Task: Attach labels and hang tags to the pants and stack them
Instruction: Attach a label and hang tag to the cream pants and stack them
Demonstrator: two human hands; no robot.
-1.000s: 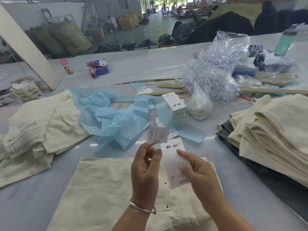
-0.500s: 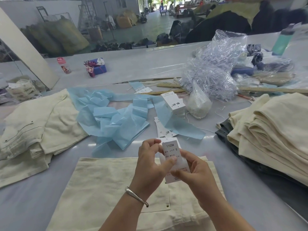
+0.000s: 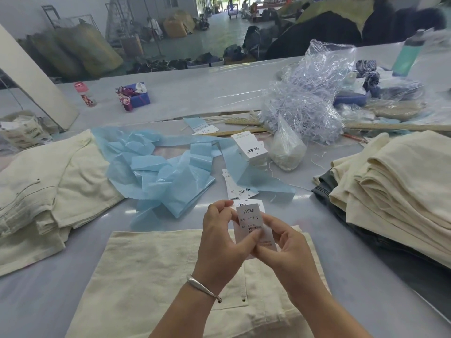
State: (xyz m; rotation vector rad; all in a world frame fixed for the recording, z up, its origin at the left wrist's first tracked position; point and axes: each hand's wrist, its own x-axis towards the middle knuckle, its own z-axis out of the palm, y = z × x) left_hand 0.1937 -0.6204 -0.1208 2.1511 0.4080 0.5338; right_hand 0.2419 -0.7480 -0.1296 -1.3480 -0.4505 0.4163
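Observation:
Cream pants (image 3: 151, 276) lie folded flat on the table in front of me. Above them, both hands hold a white hang tag (image 3: 266, 242) with a small printed label (image 3: 249, 217) reading "1103# S" laid on its face. My left hand (image 3: 219, 240) pinches the label and tag from the left, thumb pressing on the label's lower part. My right hand (image 3: 288, 250) grips the tag's lower right edge. A stack of white hang tags (image 3: 249, 147) and loose tags (image 3: 234, 189) lie further back. A pile of folded cream pants (image 3: 402, 191) sits at the right.
Crumpled blue backing strips (image 3: 156, 167) spread across the table's middle. More cream pants (image 3: 48, 181) lie at the left. A clear bag of plastic fasteners (image 3: 307, 101), a bag of string (image 3: 285, 147) and wooden rulers (image 3: 244, 121) sit behind.
The hands came together: the small label, earlier held apart in my left hand, now lies on the hang tag's face with my left thumb pressing it down.

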